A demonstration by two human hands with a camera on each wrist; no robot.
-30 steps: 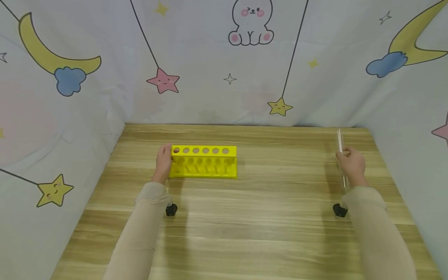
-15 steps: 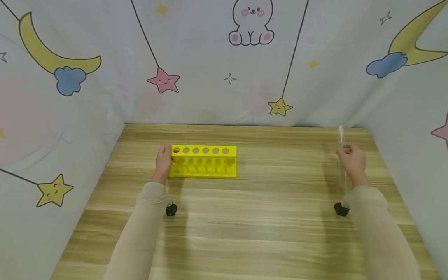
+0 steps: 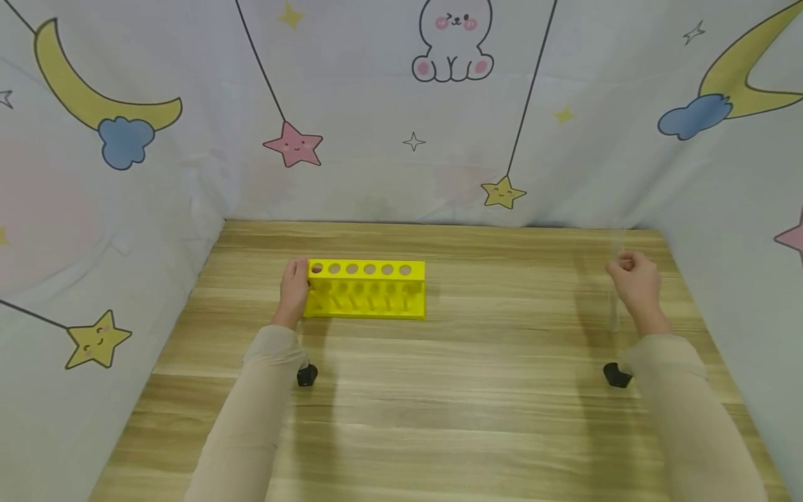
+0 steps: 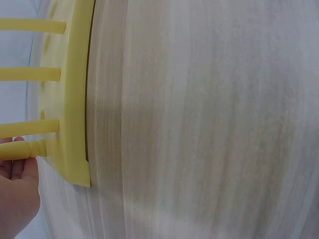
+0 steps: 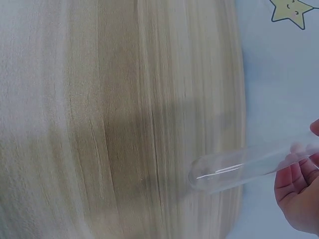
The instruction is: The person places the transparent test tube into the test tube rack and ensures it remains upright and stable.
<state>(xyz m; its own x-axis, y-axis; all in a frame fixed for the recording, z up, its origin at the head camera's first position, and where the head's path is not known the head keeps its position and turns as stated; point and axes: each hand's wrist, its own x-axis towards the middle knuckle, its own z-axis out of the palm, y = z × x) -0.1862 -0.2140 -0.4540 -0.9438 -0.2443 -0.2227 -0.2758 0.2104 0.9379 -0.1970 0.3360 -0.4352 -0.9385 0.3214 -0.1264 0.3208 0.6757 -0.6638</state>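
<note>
A yellow test tube rack (image 3: 366, 315) with a row of round holes along its top stands left of the table's middle. My left hand (image 3: 293, 293) grips its left end. In the left wrist view, the fingers curl at the end post (image 4: 22, 150) of the rack, partly hidden behind it. At the far right, my right hand (image 3: 636, 282) pinches a clear test tube (image 5: 229, 169) between thumb and fingers. The tube's rounded end points down toward the table in the right wrist view, held above the wood with its shadow beneath. In the head view the tube looks faint.
A wood-grain table (image 3: 477, 418) spreads under both arms. White cloth (image 3: 376, 104) printed with stars and moons hangs behind it and along both sides. A small black piece (image 3: 617, 375) sits by the right cuff, and a similar black piece (image 3: 307, 375) by the left.
My right hand has risen slightly and shifted right, lifting the test tube with it; the tube's slant has changed. My left hand and the rack stay in place.
</note>
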